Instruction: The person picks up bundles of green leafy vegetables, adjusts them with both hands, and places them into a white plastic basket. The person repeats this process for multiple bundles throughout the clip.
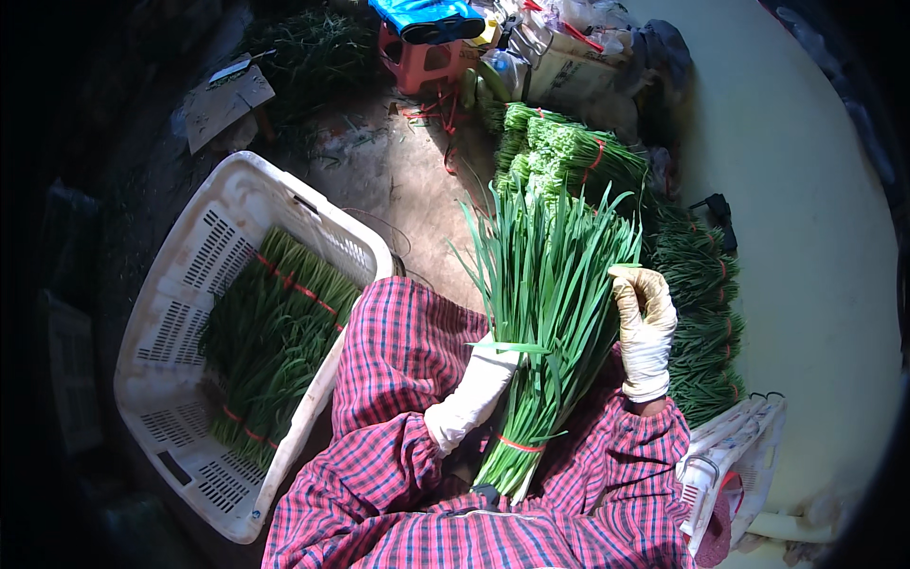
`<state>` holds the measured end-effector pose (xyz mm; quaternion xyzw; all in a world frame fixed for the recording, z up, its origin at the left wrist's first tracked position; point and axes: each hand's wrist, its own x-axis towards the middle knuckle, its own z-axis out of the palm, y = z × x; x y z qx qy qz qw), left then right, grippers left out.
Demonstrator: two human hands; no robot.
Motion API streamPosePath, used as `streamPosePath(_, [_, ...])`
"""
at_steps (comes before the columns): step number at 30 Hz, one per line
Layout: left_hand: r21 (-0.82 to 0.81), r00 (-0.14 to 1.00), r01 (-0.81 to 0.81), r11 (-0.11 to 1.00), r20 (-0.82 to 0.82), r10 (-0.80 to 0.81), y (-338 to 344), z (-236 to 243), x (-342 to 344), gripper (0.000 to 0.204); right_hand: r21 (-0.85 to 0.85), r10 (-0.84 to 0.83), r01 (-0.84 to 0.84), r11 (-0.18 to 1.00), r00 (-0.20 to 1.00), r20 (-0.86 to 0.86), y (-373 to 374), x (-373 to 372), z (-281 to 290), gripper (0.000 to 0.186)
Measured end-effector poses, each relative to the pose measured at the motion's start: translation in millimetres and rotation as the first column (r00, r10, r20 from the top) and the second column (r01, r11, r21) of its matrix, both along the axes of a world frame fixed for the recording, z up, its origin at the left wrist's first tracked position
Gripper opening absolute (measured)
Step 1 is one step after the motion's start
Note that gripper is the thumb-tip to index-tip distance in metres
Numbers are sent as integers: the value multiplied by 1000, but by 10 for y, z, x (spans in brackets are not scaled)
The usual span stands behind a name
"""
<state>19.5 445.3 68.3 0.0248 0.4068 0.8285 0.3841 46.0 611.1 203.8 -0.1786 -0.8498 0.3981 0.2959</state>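
Note:
A big bundle of garlic chives [559,294] leans across my lap, its leaf tips fanned away from me and its cut stems close to my body. A red band ties it near the stems. My left hand [479,384], in a whitish glove, grips the bundle's left side at mid-length; its fingers are mostly hidden by the leaves. A single leaf lies crosswise over that spot. At the bundle's right edge, my gloved right hand [646,308] has thumb and forefinger pinched together on the tip of a chive leaf [624,266].
On the left stands a white plastic crate [251,171] holding red-banded chive bundles [275,332]. More tied bundles [578,156] are stacked ahead, with others [697,313] lined up along the right. A red stool [417,62] and a small wooden board [226,102] are farther off.

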Motion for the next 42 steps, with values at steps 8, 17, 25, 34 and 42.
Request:
streamPosePath(8, [102, 966, 133, 986, 210, -152, -6, 130, -38, 26, 589, 71, -320, 742, 911, 406, -196, -110, -12, 63])
streamPosePath(17, [130, 966, 76, 989, 235, -105, -13, -10, -14, 16, 205, 35, -118, 972, 928, 370, 10, 237, -315, 59])
streamPosePath(25, [109, 970, 101, 989, 211, -122, 22, 54, -12, 29, 486, 38, -70, 871, 997, 74, -194, 49, -5, 59])
streamPosePath(34, [160, 970, 68, 985, 219, -103, 5, -121, 27, 23, 430, -16, -198, 881, 896, 444, -133, 28, -110, 44])
streamPosePath(42, [168, 962, 35, 985, 262, -79, -25, -9, 11, 21, -98, -272, 267, 959, 962, -32, 78, 453, -283, 52])
